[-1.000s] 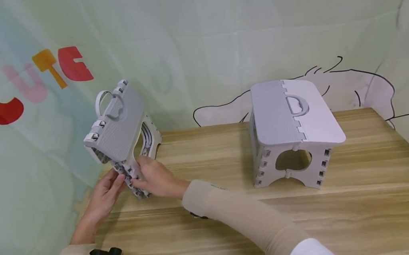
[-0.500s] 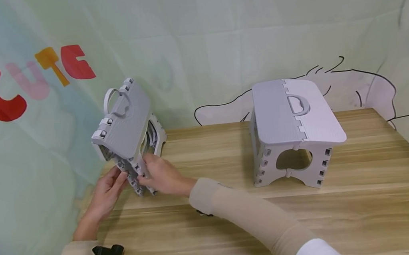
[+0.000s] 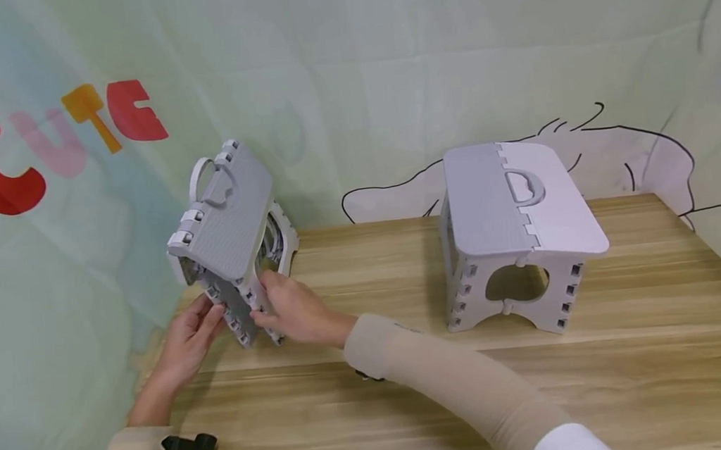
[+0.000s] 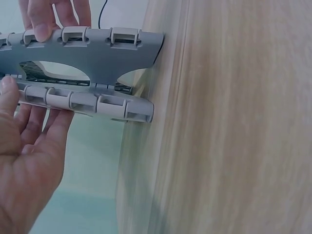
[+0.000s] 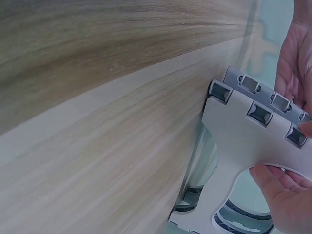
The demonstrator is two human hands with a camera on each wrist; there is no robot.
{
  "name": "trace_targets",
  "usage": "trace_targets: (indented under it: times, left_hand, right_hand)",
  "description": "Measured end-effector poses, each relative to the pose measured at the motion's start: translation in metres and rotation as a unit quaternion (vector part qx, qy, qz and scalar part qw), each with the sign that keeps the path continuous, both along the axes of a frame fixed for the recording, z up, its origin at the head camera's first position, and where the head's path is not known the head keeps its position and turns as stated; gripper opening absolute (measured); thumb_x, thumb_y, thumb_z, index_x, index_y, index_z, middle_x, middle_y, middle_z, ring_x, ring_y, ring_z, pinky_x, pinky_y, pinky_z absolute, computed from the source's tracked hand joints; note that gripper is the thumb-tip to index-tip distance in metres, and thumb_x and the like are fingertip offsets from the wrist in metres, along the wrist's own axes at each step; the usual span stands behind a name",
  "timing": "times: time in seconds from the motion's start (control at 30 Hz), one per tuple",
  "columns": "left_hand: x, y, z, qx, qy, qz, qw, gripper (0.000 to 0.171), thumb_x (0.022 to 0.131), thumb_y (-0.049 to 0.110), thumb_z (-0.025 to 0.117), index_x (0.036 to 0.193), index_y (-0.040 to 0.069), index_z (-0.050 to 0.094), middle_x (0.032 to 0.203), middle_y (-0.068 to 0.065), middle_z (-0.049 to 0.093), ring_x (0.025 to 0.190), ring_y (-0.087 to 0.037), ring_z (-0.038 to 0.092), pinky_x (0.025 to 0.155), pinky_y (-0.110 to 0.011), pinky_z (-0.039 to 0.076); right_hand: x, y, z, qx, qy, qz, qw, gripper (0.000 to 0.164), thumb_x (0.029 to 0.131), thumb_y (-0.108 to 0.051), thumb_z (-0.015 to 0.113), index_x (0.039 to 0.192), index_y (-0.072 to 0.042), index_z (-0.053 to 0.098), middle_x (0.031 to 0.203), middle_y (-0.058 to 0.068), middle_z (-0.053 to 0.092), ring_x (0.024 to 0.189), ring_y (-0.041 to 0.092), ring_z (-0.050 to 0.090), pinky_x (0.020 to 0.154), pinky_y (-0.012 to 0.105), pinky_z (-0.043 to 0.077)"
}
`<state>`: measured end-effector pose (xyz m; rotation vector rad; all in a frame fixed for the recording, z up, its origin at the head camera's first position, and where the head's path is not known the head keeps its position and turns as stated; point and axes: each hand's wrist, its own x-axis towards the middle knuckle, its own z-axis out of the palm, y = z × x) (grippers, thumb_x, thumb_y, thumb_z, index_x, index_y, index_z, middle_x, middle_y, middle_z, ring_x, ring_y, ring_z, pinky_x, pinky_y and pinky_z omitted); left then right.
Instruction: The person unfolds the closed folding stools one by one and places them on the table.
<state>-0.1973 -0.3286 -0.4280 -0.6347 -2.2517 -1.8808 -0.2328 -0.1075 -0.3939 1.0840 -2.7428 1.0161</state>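
A grey and white folding step stool [image 3: 236, 224] stands partly unfolded at the table's left, its seat halves peaked like a roof with the carry handle [image 3: 201, 181] raised. My left hand [image 3: 182, 348] pinches the near edge of its left leg panel, thumb on the hinge-notched side in the left wrist view. My right hand [image 3: 297, 311] grips the right leg panel [image 5: 243, 131], fingers hooked through the cut-out. Between the two panels a narrow gap shows. A second folding stool [image 3: 483, 208] of the same kind stands fully unfolded to the right, handle flat on top.
The wooden table [image 3: 362, 408] runs under both stools. A printed cloth backdrop [image 3: 357, 98] hangs close behind and along the left side, near the first stool. A black strap mount [image 3: 190, 448] sits on my left wrist.
The first stool's leg panels have spread wider apart, and the stool has shifted a little right. My right hand has moved right with its panel; my left hand stays nearly in place.
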Motion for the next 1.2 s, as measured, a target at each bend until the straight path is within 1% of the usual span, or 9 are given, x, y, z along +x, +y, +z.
trace_targets:
  times: [0.1,0.27,0.6,0.8,1.03,1.2]
  left_hand:
    - [0.001,0.000,0.001,-0.012,0.000,0.004,0.9999,0.046,0.107,0.003,0.039,0.146,-0.019,0.029,0.137,0.010,0.051,0.123,0.001,0.052,0.097,-0.018,0.047]
    - [0.001,-0.002,0.000,-0.007,-0.002,0.003,1.0000,0.045,0.107,0.003,0.039,0.147,-0.016,0.031,0.136,0.013,0.052,0.122,0.002,0.053,0.096,-0.017,0.047]
    - [0.000,-0.001,0.002,-0.017,0.001,0.008,0.9998,0.045,0.107,0.003,0.040,0.145,-0.019,0.030,0.134,0.014,0.053,0.120,0.002,0.054,0.094,-0.016,0.048]
    - [0.000,0.002,0.001,-0.011,0.003,0.002,0.9999,0.044,0.107,0.002,0.039,0.143,-0.021,0.030,0.131,0.015,0.056,0.119,0.001,0.055,0.094,-0.016,0.049]
    - [0.000,0.002,-0.001,-0.003,-0.001,-0.002,1.0000,0.045,0.107,0.003,0.039,0.145,-0.020,0.028,0.133,0.013,0.055,0.119,0.000,0.055,0.094,-0.017,0.049]
    - [-0.001,0.002,-0.001,0.004,-0.002,-0.007,1.0000,0.044,0.107,0.002,0.039,0.144,-0.020,0.030,0.133,0.013,0.055,0.120,-0.001,0.055,0.094,-0.018,0.049]
  right_hand:
    - [0.001,0.002,0.000,-0.002,0.002,0.003,1.000,0.040,0.096,-0.027,0.069,0.121,-0.002,0.052,0.091,-0.003,0.051,0.074,0.007,0.051,0.054,0.012,0.043]
    - [0.000,0.003,-0.001,-0.007,0.001,0.007,1.000,0.039,0.096,-0.026,0.069,0.122,-0.001,0.052,0.094,-0.002,0.052,0.075,0.007,0.051,0.055,0.011,0.044]
    - [-0.001,0.010,0.000,-0.010,0.003,0.006,1.000,0.038,0.096,-0.025,0.070,0.120,-0.001,0.053,0.091,-0.002,0.052,0.073,0.007,0.052,0.054,0.012,0.044]
    - [0.000,0.016,0.001,-0.007,-0.013,0.004,1.000,0.038,0.096,-0.024,0.070,0.121,-0.002,0.053,0.094,0.000,0.054,0.075,0.007,0.052,0.055,0.012,0.045]
    - [0.000,0.021,0.002,-0.008,-0.008,0.010,1.000,0.037,0.096,-0.023,0.069,0.121,-0.001,0.052,0.091,0.000,0.053,0.073,0.008,0.053,0.053,0.012,0.045]
    - [0.001,0.025,0.002,-0.013,-0.013,0.009,1.000,0.038,0.095,-0.022,0.070,0.121,0.000,0.053,0.093,0.000,0.054,0.073,0.008,0.053,0.053,0.012,0.046]
